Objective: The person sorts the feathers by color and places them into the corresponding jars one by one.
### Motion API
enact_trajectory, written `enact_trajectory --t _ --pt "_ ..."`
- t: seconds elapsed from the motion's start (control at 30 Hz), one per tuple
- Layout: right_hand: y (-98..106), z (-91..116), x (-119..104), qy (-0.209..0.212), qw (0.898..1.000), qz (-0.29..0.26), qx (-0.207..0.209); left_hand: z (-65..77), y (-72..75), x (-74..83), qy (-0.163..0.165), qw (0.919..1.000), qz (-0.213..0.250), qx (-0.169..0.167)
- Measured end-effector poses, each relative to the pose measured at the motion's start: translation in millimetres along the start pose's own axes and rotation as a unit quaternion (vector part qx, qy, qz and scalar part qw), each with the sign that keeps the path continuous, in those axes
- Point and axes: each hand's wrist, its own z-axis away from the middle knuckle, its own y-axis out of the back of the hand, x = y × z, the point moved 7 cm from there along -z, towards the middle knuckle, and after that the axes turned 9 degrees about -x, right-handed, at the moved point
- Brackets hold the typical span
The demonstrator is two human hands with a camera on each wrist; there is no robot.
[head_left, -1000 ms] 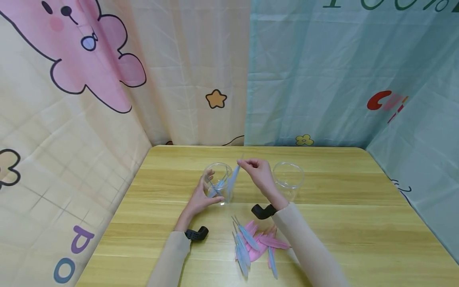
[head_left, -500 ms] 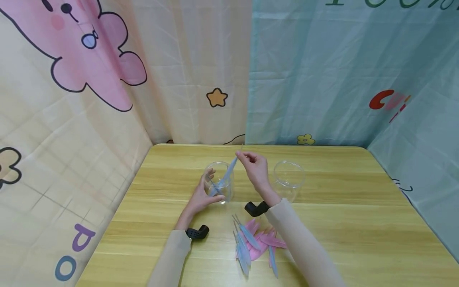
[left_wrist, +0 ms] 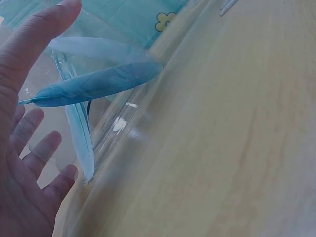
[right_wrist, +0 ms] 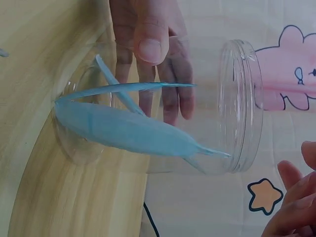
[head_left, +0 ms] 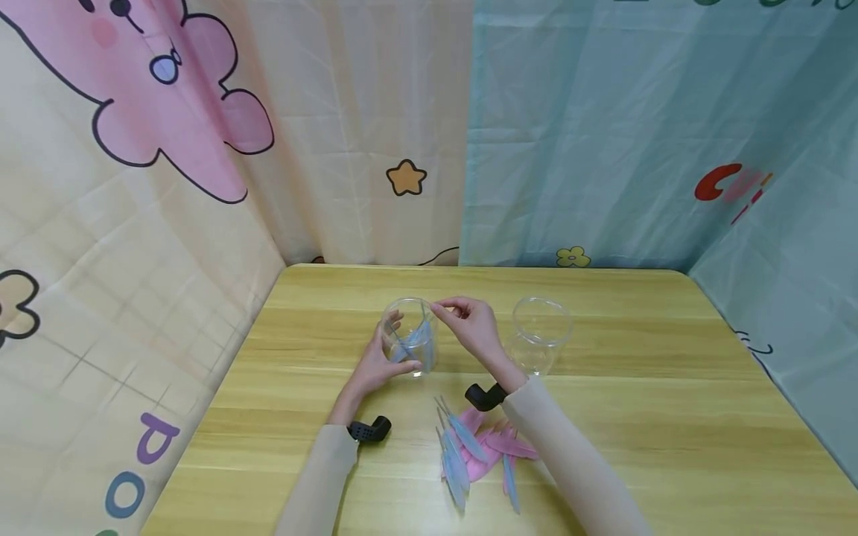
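A clear plastic jar [head_left: 405, 321] stands at the middle of the table, its wall and ridged neck [right_wrist: 242, 106] plain in the right wrist view. My left hand [head_left: 375, 363] holds it from the left, thumb in front and fingers behind. Inside lean several light-blue feathers [right_wrist: 123, 129]; one blue feather [left_wrist: 98, 85] crosses the left wrist view. Beside the rim is my right hand [head_left: 474, 329], its loosely bent fingers [right_wrist: 296, 202] apart from the jar with nothing seen between them. Blue feathers [head_left: 456, 469] and pink feathers [head_left: 480, 470] lie in a pile nearer me.
A second clear jar [head_left: 540, 345] stands to the right, behind my right forearm. Printed curtains [head_left: 375, 134] hang behind the wooden table [head_left: 643, 417] and along its sides. Both wrists wear black camera mounts [head_left: 370, 429].
My right hand lowered a blue feather into the left jar and let go of it; the hand now sits by the rim. My left hand stays on the jar.
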Motion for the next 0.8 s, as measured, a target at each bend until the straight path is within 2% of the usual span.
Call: enact_trajectory --t 0.1,0.17,0.27,0.33,0.4,0.5,0.63,0.8 --pt "2 2 3 -0.005 1.000 0.001 -0.015 0.1 0.7 0.1 -0.001 1.0000 -0.001 0.001" --pt "2 4 5 -0.012 0.999 0.006 -0.040 0.0 0.8 0.1 -0.002 1.0000 -0.001 0.001" --pt "-3 8 8 -0.029 0.991 0.046 -0.123 -0.3 0.9 -0.2 -0.001 1.0000 -0.001 0.002" --pt "-9 13 11 -0.039 0.975 0.087 -0.201 -0.5 0.8 -0.9 -0.001 1.0000 -0.001 0.002" --pt "-16 19 15 -0.041 0.952 0.127 -0.275 -0.6 1.0 -1.0 -0.001 1.0000 0.000 0.003" --pt "-25 28 21 -0.043 0.922 0.171 -0.344 -1.2 1.1 -1.3 -0.002 1.0000 0.001 0.003" --pt "-36 39 30 -0.054 0.895 0.240 -0.371 -1.9 0.8 -1.6 -0.002 1.0000 0.001 0.003" --pt "-49 51 43 -0.078 0.860 0.330 -0.381 -1.8 0.3 -1.6 -0.003 1.0000 0.000 0.004"
